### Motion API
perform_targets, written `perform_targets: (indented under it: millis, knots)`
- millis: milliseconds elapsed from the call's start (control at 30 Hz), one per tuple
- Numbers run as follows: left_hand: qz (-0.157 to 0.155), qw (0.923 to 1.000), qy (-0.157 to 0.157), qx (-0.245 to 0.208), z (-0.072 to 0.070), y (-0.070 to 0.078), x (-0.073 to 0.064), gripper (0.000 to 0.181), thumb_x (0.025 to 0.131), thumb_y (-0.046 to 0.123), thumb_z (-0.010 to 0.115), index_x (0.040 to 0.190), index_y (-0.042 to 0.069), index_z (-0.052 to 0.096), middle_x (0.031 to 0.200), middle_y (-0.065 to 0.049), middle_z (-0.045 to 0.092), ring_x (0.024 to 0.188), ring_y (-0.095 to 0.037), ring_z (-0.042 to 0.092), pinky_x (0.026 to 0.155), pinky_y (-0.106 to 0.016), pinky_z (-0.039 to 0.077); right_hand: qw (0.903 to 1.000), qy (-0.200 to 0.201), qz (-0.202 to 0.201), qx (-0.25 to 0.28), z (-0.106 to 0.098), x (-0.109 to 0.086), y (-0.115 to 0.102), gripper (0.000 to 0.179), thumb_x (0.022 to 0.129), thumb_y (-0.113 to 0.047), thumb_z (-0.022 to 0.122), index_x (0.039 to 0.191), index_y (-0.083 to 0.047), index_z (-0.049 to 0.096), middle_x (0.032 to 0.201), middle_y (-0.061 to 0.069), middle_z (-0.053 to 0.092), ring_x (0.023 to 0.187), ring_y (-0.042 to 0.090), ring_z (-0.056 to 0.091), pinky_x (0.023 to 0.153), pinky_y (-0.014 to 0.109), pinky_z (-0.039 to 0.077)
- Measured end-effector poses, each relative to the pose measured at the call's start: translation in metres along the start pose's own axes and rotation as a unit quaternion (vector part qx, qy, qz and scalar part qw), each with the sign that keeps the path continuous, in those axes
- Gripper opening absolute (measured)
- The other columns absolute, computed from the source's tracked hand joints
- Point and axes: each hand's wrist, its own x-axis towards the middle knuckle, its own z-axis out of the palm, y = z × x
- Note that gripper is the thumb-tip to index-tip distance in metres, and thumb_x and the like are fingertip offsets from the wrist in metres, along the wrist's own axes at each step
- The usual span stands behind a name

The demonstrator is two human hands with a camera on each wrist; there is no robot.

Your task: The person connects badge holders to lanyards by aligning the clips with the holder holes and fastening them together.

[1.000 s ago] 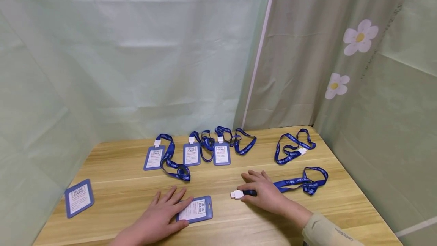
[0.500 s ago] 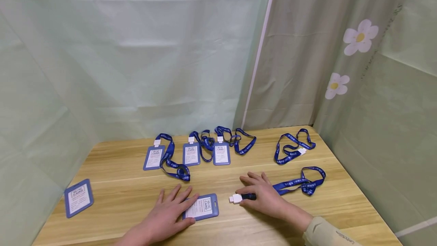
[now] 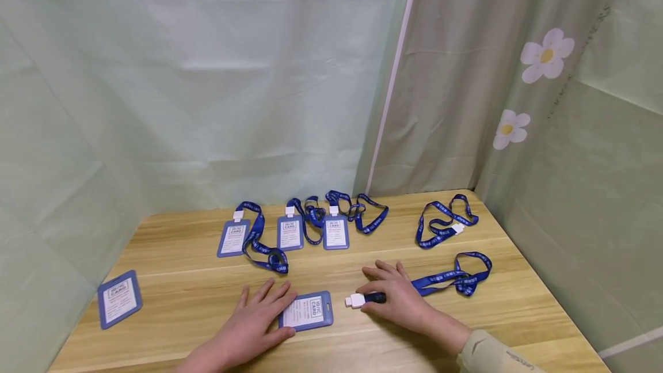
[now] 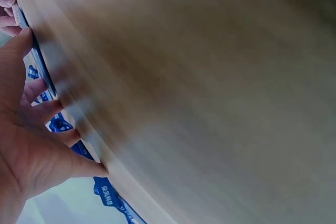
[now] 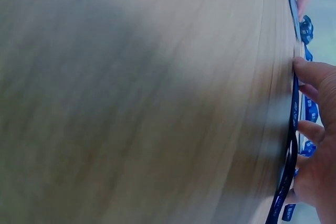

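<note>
In the head view my left hand (image 3: pixel 254 321) lies spread, fairly straight fingers on the table. Its thumb and index finger touch the left end of a blue ID card holder (image 3: pixel 307 311), whose slot faces right. My right hand (image 3: pixel 399 301) pinches a blue lanyard (image 3: pixel 435 282) between thumb and index finger at its black part. The lanyard's white clip (image 3: pixel 355 300) points left at the slot, a short gap apart. In the left wrist view the left hand (image 4: pixel 31 145) shows side-on; the right wrist view shows the right hand (image 5: pixel 320 135) beside the lanyard strap.
Several lanyards and holders lie about: a joined row at the back with a left holder (image 3: pixel 233 238), a middle holder (image 3: pixel 290 232) and a right holder (image 3: pixel 336 232). A loose holder (image 3: pixel 119 299) lies far left, a loose lanyard (image 3: pixel 445 220) back right. Curtains (image 3: pixel 248 85) surround the wooden table (image 3: pixel 197 281).
The card holder has slid right, nearer the clip, along with my left hand. My right hand has drawn the lanyard slightly left, so the gap between clip and slot has narrowed.
</note>
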Motion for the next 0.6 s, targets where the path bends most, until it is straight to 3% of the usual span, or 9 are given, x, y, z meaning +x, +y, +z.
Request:
perform_targets:
  millis: [600]
  knots:
    - [-0.017,0.9995,-0.002,0.027,0.004,0.006,0.006,0.072,0.092,0.071,0.056,0.154,0.034,0.049,0.165,-0.004,0.034,0.153,-0.038,0.021,0.107,-0.084,0.003,0.9999,-0.001,0.001,-0.014,0.005,0.002,-0.012,0.028,0.087,-0.043,0.081,0.113,-0.034,0.079,0.148,0.005,0.056,0.146,0.04,0.036,0.112,0.079,0.01]
